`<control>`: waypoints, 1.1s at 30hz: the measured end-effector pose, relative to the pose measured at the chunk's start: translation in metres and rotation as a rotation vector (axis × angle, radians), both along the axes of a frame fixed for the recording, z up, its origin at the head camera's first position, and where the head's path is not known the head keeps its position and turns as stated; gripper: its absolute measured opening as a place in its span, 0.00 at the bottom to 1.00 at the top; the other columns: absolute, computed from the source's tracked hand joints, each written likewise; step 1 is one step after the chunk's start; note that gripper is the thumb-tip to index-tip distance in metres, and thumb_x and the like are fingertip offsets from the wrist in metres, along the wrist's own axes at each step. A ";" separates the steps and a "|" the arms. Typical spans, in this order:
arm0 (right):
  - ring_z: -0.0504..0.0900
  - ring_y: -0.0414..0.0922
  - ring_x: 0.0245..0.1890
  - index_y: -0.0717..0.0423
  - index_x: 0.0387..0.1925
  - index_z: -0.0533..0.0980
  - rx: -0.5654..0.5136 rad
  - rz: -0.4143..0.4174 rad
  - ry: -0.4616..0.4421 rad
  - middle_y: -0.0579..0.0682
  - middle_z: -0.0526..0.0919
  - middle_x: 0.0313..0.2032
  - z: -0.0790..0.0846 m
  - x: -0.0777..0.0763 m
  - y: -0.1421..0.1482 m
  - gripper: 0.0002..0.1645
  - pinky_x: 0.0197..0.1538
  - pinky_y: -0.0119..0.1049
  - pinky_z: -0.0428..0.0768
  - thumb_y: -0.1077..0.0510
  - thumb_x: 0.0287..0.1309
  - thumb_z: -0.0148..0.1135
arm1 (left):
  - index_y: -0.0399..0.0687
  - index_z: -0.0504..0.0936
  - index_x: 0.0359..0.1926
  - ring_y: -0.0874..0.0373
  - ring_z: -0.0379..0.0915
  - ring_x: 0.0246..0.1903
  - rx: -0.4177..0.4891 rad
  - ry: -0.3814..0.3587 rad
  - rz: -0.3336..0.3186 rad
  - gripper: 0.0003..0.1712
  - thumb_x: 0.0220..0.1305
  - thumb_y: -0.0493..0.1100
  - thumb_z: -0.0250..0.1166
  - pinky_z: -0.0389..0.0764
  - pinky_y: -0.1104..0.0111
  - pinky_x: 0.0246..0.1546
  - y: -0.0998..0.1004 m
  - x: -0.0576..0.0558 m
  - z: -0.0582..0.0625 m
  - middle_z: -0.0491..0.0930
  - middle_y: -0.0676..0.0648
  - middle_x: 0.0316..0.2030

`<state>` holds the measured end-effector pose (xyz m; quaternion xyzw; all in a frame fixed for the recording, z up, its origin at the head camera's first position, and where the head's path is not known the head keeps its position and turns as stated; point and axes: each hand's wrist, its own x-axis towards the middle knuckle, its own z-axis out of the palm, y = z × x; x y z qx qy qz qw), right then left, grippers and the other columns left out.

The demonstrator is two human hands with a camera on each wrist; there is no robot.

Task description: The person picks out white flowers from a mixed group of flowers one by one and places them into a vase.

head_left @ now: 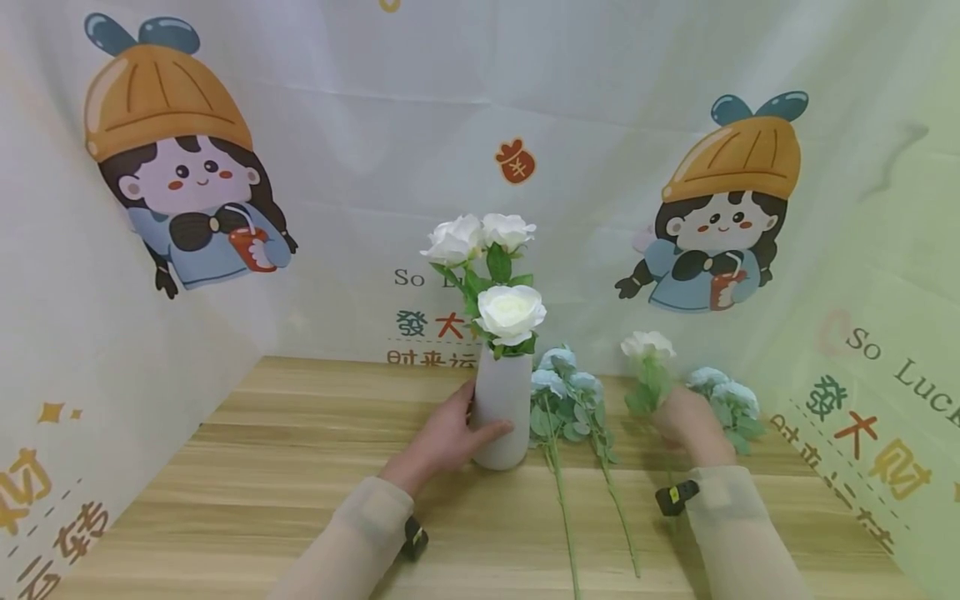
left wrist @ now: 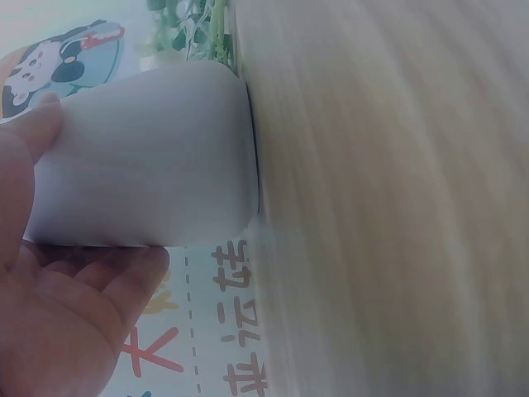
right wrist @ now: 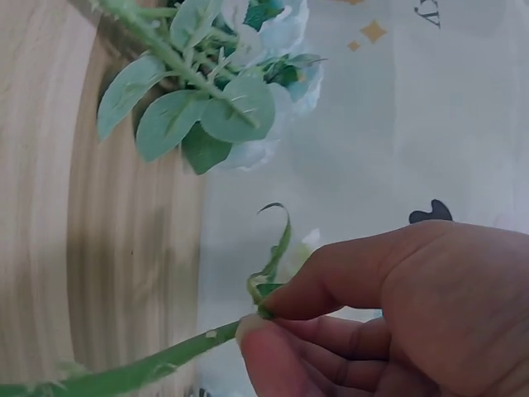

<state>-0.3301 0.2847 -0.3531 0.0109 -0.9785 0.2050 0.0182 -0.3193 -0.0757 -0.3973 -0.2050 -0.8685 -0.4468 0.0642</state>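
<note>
A white vase (head_left: 501,408) stands upright on the table, holding white artificial roses (head_left: 512,313) with green leaves. My left hand (head_left: 444,433) grips the vase from its left side; in the left wrist view, the thumb lies on one side of the vase (left wrist: 149,157) and the fingers on the other. To the right, my right hand (head_left: 686,421) holds up a single white rose (head_left: 648,345), apart from the vase. The right wrist view shows thumb and fingertips pinching its green stem (right wrist: 157,364); the bloom is mostly hidden behind the hand there.
Pale blue flowers (head_left: 558,383) on long stems lie on the wooden table (head_left: 300,467) just right of the vase. More blue flowers (head_left: 733,400) lie beyond my right hand. A printed cloth (head_left: 360,167) hangs behind the table and along its sides.
</note>
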 end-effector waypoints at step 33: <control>0.80 0.56 0.37 0.67 0.49 0.73 -0.107 -0.011 0.397 0.64 0.83 0.42 0.051 0.025 -0.034 0.18 0.34 0.51 0.82 0.56 0.67 0.51 | 0.43 0.54 0.75 0.51 0.65 0.59 -0.008 0.026 0.006 0.53 0.61 0.61 0.70 0.72 0.53 0.59 -0.001 -0.001 -0.001 0.67 0.40 0.64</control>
